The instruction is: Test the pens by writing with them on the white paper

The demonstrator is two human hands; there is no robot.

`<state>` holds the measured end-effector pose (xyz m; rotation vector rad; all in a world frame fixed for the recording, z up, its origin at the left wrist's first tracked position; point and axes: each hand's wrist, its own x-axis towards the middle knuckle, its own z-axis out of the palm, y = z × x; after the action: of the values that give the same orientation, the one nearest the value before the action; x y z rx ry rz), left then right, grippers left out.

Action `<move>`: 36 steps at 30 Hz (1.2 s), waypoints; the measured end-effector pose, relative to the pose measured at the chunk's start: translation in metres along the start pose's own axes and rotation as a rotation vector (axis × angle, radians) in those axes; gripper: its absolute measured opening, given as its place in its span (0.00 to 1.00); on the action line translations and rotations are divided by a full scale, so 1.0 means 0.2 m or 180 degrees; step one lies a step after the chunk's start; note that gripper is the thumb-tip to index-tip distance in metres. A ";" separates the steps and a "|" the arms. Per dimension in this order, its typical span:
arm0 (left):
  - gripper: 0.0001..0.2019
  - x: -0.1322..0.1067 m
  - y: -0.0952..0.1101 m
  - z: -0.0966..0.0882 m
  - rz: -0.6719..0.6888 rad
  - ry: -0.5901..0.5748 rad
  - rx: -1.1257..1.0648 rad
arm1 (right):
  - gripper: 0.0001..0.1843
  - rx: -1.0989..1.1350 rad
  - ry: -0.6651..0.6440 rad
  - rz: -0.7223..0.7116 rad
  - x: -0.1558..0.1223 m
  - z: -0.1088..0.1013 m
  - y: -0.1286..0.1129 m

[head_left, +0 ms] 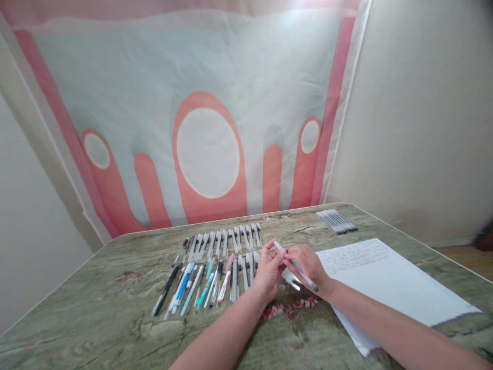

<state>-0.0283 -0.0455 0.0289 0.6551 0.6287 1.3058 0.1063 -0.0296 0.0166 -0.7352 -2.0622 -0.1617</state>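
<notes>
Pen point(304, 276) sat slantwise right there between them, left hand point(269, 272) and right hand point(307, 261) both pinching its upper stretch, long axis running down rightward, dark end point(315, 288) nearer the right!

Your right grip point(307, 262) hides part of the pen point(306, 277); the white thing point(292, 281) beneath, perhaps plastic, is blurred. The writing point(348, 257) on your paper point(396, 288) is too small to read.

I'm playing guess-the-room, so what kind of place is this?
Probably a room, maybe at home: rows of pens and a written-on paper lie on a wood-patterned table, with a colourful hanging behind.
</notes>
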 end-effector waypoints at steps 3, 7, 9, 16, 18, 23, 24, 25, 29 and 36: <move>0.28 0.01 0.01 -0.01 0.0053 0.0034 -0.0004 | 0.05 -0.0074 -0.0108 0.0007 0.01 -0.01 -0.02; 0.26 0.04 0.03 -0.04 0.0374 0.0145 0.0008 | 0.11 0.0117 -0.0311 -0.0019 0.02 -0.05 -0.06; 0.26 0.05 0.04 -0.05 0.0561 0.0197 0.0045 | 0.11 0.0209 -0.0365 -0.0047 0.02 -0.06 -0.07; 0.30 0.03 0.06 -0.02 0.0646 0.0066 0.0367 | 0.11 0.0088 -0.0414 -0.0101 0.00 -0.04 -0.05; 0.33 0.01 0.07 -0.01 0.0620 -0.0090 0.0478 | 0.12 0.0015 -0.0422 -0.0197 0.00 -0.03 -0.05; 0.36 0.01 0.07 -0.01 0.0626 -0.0207 0.0524 | 0.13 -0.0100 -0.0382 -0.0374 -0.01 -0.02 -0.05; 0.36 0.01 0.07 -0.01 0.0626 -0.0220 0.0524 | 0.12 -0.0120 -0.0377 -0.0379 -0.01 -0.02 -0.05; 0.35 0.01 0.07 -0.01 0.0631 -0.0233 0.0524 | 0.12 -0.0141 -0.0373 -0.0377 -0.01 -0.02 -0.05; 0.33 0.01 0.07 -0.01 0.0613 -0.0268 0.0503 | 0.11 -0.0167 -0.0361 -0.0392 -0.02 -0.02 -0.05; 0.32 0.02 0.07 -0.02 0.0566 -0.0263 0.0478 | 0.11 -0.0159 -0.0469 -0.0301 -0.02 -0.01 -0.04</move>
<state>-0.0397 -0.0392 0.0365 0.9002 0.6157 1.3970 0.1041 -0.0393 0.0156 -0.6979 -2.2419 -0.2189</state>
